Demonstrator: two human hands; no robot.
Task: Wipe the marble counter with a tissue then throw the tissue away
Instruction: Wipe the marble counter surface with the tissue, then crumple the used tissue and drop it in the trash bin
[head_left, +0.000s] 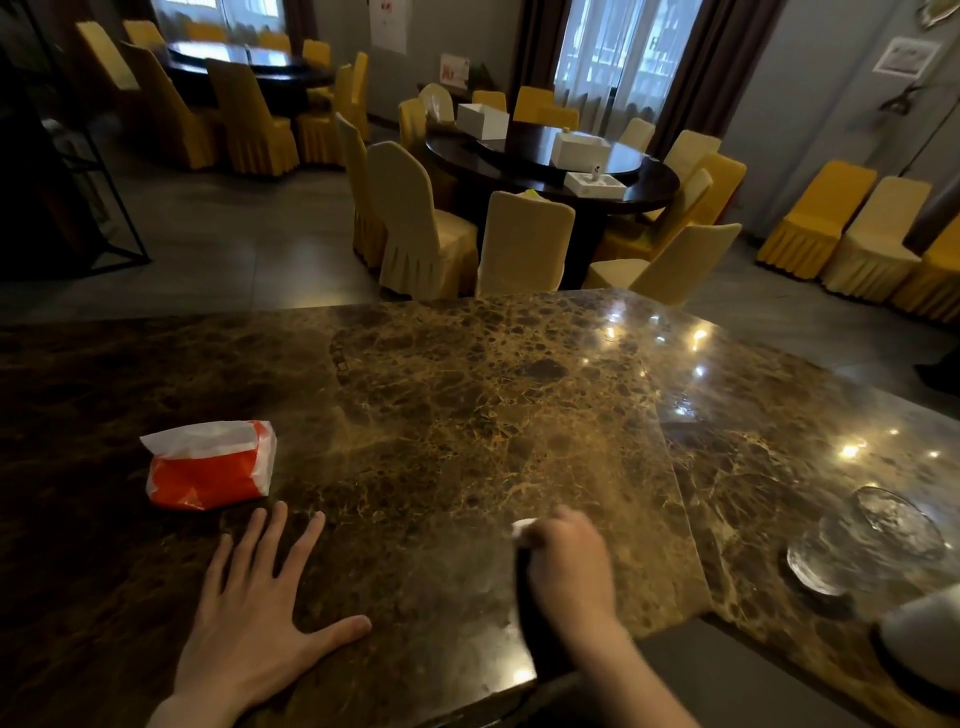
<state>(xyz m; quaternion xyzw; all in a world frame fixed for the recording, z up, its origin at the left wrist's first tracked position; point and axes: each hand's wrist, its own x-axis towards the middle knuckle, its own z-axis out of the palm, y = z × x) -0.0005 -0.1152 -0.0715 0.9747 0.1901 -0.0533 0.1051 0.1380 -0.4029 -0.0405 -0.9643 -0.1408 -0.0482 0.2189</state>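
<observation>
The brown marble counter (467, 405) fills the lower half of the head view. My right hand (569, 564) is closed on a white tissue (523, 530) and presses it onto the counter near the front edge; only a small corner of the tissue shows past my fingers. My left hand (260, 597) lies flat on the marble with its fingers spread, holding nothing. An orange and white tissue pack (210, 465) sits on the counter just beyond my left hand.
A glass ashtray (867, 540) and a white object (924, 639) stand on the counter's right section. Beyond the counter are round dark tables (550, 156) ringed by covered chairs (524, 244). No bin is in view.
</observation>
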